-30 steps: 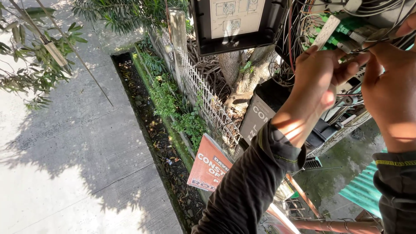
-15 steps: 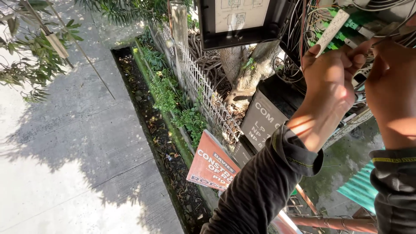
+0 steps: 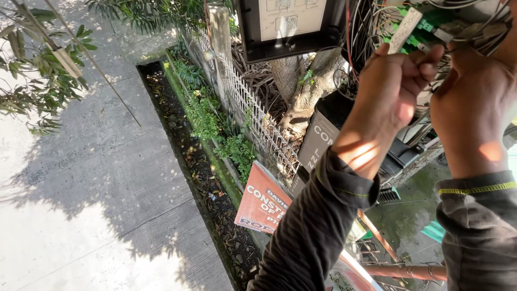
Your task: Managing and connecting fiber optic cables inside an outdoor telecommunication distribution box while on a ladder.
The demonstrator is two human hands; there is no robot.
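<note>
Left hand (image 3: 396,89) raised and curled into a loose fist, fingertips (image 3: 428,59) pressed together on thin wires (image 3: 458,37); pale flat tag (image 3: 405,29) rising just above the knuckles, whether pinched or merely behind the fingers not clear. Right hand (image 3: 474,102) close beside the left, back toward the camera, fingers hidden, so grip cannot be told. Both forearms in dark long sleeves (image 3: 318,226), right cuff edged with a yellow stitched band.

Tag: long axis tilted, lower end toward the left fist, upper end pointing up and to the right, into the tangle of wires. Green connectors (image 3: 425,27) just beside the tag's upper end, inside the open cabinet at top right.

Surroundings, seen from well above: black box door with a white diagram sheet (image 3: 291,24) at top centre; tree trunk (image 3: 307,91) below it; white metal fence (image 3: 253,113) running diagonally; narrow leaf-filled ditch (image 3: 199,167) alongside a strip of green plants; concrete pavement (image 3: 70,178) at left, partly shaded; orange sign board (image 3: 264,199) leaning near the fence.
</note>
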